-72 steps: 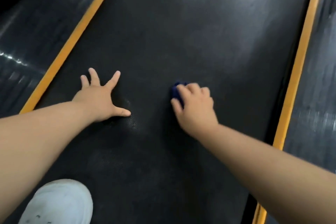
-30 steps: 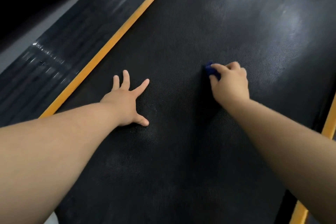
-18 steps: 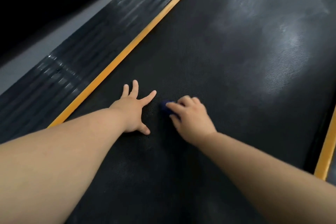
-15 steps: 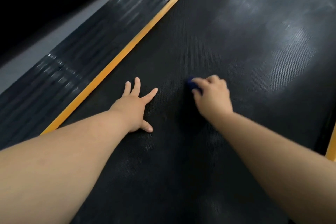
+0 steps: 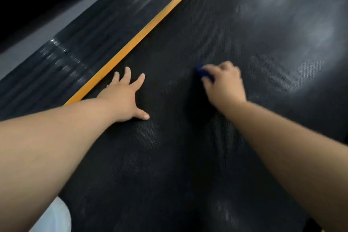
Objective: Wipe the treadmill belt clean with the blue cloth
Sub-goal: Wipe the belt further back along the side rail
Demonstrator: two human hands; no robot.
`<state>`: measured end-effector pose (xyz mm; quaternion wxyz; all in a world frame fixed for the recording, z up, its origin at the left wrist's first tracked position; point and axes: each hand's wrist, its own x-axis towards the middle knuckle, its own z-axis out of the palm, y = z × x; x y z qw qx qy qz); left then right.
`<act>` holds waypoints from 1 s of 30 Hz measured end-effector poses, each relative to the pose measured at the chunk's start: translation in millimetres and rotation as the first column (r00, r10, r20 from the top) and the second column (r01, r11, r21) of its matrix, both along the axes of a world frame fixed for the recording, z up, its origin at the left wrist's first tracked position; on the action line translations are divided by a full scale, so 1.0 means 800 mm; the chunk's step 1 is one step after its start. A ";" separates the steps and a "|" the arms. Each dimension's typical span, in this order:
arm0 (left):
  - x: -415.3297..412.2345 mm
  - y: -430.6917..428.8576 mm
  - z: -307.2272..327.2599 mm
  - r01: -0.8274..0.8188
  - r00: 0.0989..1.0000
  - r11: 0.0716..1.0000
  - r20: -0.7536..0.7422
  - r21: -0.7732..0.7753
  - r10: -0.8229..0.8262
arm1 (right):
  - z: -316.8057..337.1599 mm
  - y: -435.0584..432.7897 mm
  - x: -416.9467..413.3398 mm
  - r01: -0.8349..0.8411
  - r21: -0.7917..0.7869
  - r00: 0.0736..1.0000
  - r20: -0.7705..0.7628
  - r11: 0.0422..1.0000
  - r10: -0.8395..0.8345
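The black textured treadmill belt [image 5: 235,30] fills most of the view. My right hand [image 5: 225,84] grips a small bunched blue cloth [image 5: 204,73] and holds it down on the belt near its middle; only the cloth's left edge shows past my fingers. My left hand [image 5: 125,98] lies flat on the belt with its fingers spread, close to the belt's left edge, holding nothing. Pale dull patches mark the belt at the upper right.
An orange strip [image 5: 150,26] runs along the belt's left edge. Beyond it lies the ribbed black side rail [image 5: 79,47], then a grey border. A white shoe [image 5: 54,218] shows at the bottom left corner.
My right hand slid the cloth left toward my left hand, then back right and slightly farther up the belt. My left hand stayed planted. The view shifted a little.
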<state>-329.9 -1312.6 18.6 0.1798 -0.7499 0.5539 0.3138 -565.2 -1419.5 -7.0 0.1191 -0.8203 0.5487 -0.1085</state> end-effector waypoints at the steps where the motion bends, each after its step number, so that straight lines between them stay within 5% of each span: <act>1: 0.000 -0.001 -0.001 0.001 1.000 1.000 0.005 0.007 -0.001 | 0.003 -0.017 0.000 0.121 0.039 0.993 -0.006 0.992 -0.120; 3: 0.000 -0.004 -0.002 0.002 1.000 1.000 0.017 0.020 -0.003 | 0.006 -0.016 0.019 0.212 0.075 0.977 -0.025 0.974 -0.211; 8: -0.004 -0.006 0.000 0.020 0.999 0.998 0.042 0.060 -0.022 | -0.001 0.094 0.074 -0.314 0.032 0.949 0.018 0.949 0.314; 11: -0.002 -0.010 0.000 0.032 0.999 0.996 0.034 0.078 -0.035 | -0.003 0.099 0.064 -0.449 0.052 0.893 0.059 0.892 0.446; 13: -0.002 -0.010 -0.002 0.027 0.999 0.996 0.027 0.084 -0.029 | -0.004 0.075 0.055 -0.430 0.025 0.903 0.025 0.903 0.429; 18: -0.002 -0.012 -0.002 0.040 0.998 0.995 0.042 0.089 -0.044 | 0.003 -0.032 0.026 -0.054 0.027 0.994 -0.096 0.998 0.056; 22: -0.004 -0.012 -0.003 0.044 0.998 0.997 0.042 0.070 -0.047 | 0.010 -0.017 0.042 0.055 0.041 0.992 -0.115 0.998 -0.050; 28: -0.003 -0.011 -0.002 0.041 0.998 0.998 0.037 0.058 -0.043 | -0.001 0.046 0.052 -0.451 -0.027 0.891 -0.074 0.892 0.448; 30: -0.002 -0.011 -0.003 0.054 0.997 0.998 0.050 0.045 -0.056 | -0.003 0.016 0.047 -0.435 -0.061 0.896 -0.127 0.898 0.426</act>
